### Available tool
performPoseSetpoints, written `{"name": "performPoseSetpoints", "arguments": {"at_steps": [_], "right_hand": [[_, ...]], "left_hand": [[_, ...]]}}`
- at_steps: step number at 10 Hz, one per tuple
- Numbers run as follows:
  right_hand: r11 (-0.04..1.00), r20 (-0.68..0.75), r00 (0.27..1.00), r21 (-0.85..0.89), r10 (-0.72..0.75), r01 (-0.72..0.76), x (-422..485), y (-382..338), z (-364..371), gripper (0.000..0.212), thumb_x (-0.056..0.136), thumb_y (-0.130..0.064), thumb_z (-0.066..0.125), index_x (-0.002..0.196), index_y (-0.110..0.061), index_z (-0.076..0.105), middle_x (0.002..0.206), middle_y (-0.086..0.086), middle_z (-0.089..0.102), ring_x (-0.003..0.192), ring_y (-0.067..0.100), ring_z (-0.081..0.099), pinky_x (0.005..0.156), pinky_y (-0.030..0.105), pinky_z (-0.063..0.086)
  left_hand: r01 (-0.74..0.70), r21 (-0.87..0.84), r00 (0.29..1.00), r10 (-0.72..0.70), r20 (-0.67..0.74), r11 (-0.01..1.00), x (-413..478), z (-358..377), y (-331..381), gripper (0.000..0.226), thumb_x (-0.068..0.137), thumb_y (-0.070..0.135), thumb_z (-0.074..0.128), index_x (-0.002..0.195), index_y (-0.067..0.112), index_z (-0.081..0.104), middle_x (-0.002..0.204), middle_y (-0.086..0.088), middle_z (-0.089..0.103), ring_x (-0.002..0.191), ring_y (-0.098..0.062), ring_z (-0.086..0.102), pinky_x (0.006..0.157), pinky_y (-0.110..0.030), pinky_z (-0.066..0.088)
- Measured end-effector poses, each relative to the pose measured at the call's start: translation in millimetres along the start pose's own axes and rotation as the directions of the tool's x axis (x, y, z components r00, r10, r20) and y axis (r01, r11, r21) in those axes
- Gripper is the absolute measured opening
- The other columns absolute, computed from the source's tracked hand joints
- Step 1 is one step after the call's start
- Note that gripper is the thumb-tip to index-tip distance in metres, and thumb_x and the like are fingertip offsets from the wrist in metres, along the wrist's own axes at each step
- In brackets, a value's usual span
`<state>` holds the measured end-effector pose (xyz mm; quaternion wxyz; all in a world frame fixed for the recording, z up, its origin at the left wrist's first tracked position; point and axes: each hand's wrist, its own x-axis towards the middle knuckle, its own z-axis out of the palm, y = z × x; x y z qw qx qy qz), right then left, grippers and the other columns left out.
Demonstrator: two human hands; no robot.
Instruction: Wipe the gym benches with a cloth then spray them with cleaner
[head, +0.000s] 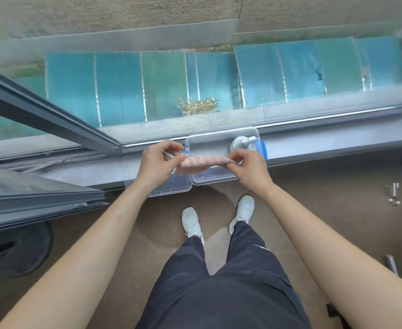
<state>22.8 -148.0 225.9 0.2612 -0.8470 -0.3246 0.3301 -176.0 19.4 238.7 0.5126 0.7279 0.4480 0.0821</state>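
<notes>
Forearms (88, 245) outstretched, left hand (156, 163) and right hand (251, 168) pinch a folded pink-and-white checked cloth (202, 162)

soft daylight through window (195, 86); hazy glass, fisheye-bent edges, faint shadows.

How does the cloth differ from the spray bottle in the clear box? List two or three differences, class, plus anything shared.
The cloth is pink-and-white checked; the spray bottle looks white. The cloth is pinched between the left hand and right hand; the spray bottle is untouched. The cloth is held over the clear box; the spray bottle stands inside it. Both are at the window sill.
</notes>
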Motion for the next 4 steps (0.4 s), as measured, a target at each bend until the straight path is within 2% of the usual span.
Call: {"name": "performPoseSetpoints", "arguments": {"at_steps": [1, 2, 3, 4], "right_hand": [[0.996, -0.041, 0.996, -0.008, 0.085, -0.086, 12, 13, 1, 0.012, 0.092, -0.024, 0.071, 0.1, -0.017, 0.074, 0.092, -0.003, 0.072, 0.084, 0.013, 0.062, 0.076, 0.027, 0.046], [0.986, -0.003, 0.986, 0.019, 0.166, -0.166, 24, 19, 11, 0.018, 0.093, -0.02, 0.069, 0.11, -0.015, 0.072, 0.097, 0.0, 0.071, 0.088, 0.013, 0.061, 0.074, 0.022, 0.041], [0.943, 0.202, 0.961, 0.236, 0.188, -0.234, 29, 20, 20, 0.042, 0.091, -0.008, 0.069, 0.132, -0.008, 0.062, 0.123, 0.007, 0.069, 0.109, 0.016, 0.064, 0.09, 0.029, 0.052], [0.941, 0.243, 0.949, 0.224, 0.199, -0.255, 28, 33, 24, 0.054, 0.088, -0.01, 0.074, 0.139, -0.009, 0.057, 0.131, 0.008, 0.065, 0.122, 0.019, 0.061, 0.105, 0.035, 0.049]], "left_hand": [[0.043, 0.019, 0.999, -0.043, -0.028, 0.999, 22, 33, -1, 0.01, 0.086, 0.016, 0.076, 0.092, 0.024, 0.074, 0.084, 0.006, 0.072, 0.074, -0.021, 0.067, 0.075, -0.035, 0.056], [0.083, 0.052, 0.996, -0.081, -0.039, 0.995, 37, 61, -5, 0.008, 0.086, 0.014, 0.074, 0.09, 0.021, 0.075, 0.085, 0.006, 0.072, 0.079, -0.012, 0.065, 0.084, -0.036, 0.056], [0.167, 0.064, 0.985, -0.169, 0.039, 0.984, 41, 79, -13, 0.011, 0.088, 0.017, 0.075, 0.098, 0.017, 0.077, 0.091, 0.004, 0.074, 0.089, -0.015, 0.07, 0.091, -0.034, 0.056], [0.241, 0.047, 0.966, -0.245, 0.083, 0.969, 37, 89, -17, 0.017, 0.087, 0.013, 0.074, 0.103, 0.015, 0.077, 0.095, 0.0, 0.075, 0.096, -0.018, 0.071, 0.096, -0.038, 0.056]]}}
